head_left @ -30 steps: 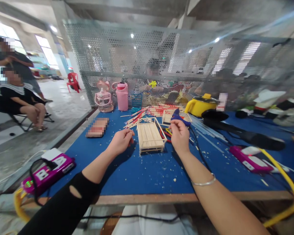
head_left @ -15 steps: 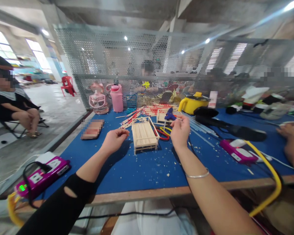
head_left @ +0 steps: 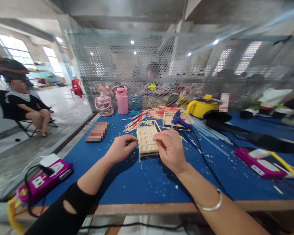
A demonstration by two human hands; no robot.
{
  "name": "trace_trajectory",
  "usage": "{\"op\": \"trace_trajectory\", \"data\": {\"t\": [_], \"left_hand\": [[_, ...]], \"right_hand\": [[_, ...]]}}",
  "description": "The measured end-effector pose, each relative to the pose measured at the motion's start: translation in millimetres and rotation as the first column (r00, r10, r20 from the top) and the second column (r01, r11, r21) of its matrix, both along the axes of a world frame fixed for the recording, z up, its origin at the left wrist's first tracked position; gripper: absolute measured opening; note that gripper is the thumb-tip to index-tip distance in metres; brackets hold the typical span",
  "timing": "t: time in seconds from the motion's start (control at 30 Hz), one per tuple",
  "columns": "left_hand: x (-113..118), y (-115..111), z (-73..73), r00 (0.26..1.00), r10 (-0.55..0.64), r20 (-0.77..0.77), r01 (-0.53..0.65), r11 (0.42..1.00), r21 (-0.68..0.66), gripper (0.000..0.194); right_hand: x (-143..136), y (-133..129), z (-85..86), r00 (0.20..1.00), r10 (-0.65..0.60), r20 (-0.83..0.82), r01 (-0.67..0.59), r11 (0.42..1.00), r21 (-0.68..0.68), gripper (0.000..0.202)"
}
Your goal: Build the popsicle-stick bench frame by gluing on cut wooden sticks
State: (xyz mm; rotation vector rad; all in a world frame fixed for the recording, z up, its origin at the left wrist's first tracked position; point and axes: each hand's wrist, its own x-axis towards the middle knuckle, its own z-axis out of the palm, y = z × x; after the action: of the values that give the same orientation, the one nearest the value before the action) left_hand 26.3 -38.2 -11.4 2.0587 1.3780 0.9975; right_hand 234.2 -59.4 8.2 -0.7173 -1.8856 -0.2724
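Note:
A small bed-like frame of thin wooden sticks stands upright on the blue table, between my hands. My left hand is beside its left side, fingertips at the edge, with thumb and fingers a little apart. Over the right side reaches my right hand, its fingers bent and apart from the thumb and hiding the frame's right corner; whether the fingertips touch is hard to see. Behind it, a blue glue gun rests by a second stick frame. Red-tipped sticks lie heaped at the back.
A phone-like flat object lies left. Pink bottles and a yellow pot stand before a perforated screen. Clear glue sticks, a black cord, and purple power strips flank the work area. People sit at far left.
My right hand has let go of the glue gun, which now lies at the second frame, and has moved to the near frame's right side. My left hand has moved closer to its left side.

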Motion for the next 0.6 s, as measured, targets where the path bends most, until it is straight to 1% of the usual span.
{"op": "trace_trajectory", "data": {"t": [0.1,0.17,0.27,0.4,0.5,0.6], "left_hand": [[-1.1,-4.7,5.5,0.988,-0.123,-0.088,0.122,0.992,-0.019,0.024],[-2.4,-6.5,6.7,0.972,-0.181,-0.149,0.178,0.984,-0.030,0.021],[-4.7,-8.7,6.6,0.965,-0.190,-0.182,0.183,0.982,-0.053,0.021],[-6.9,-11.1,7.7,0.965,-0.186,-0.184,0.177,0.982,-0.063,0.023],[-8.5,-9.6,8.7,0.962,-0.182,-0.205,0.179,0.983,-0.032,0.020],[-10.5,-6.3,9.1,0.955,-0.170,-0.244,0.171,0.985,-0.017,0.024]], "right_hand": [[-0.9,-1.3,0.1,1.000,-0.010,0.012,0.011,0.999,-0.040,0.020],[-2.2,-2.5,-0.1,0.999,-0.014,0.038,0.016,0.998,-0.059,0.019],[-6.0,-4.9,-1.3,0.993,-0.033,0.114,0.044,0.995,-0.094,0.017],[-11.2,-7.5,-3.7,0.977,-0.091,0.194,0.115,0.987,-0.116,0.022],[-12.4,-7.9,-5.2,0.974,-0.096,0.203,0.119,0.987,-0.104,0.021],[-12.7,-7.2,-5.9,0.974,-0.103,0.203,0.127,0.986,-0.110,0.017]]}}
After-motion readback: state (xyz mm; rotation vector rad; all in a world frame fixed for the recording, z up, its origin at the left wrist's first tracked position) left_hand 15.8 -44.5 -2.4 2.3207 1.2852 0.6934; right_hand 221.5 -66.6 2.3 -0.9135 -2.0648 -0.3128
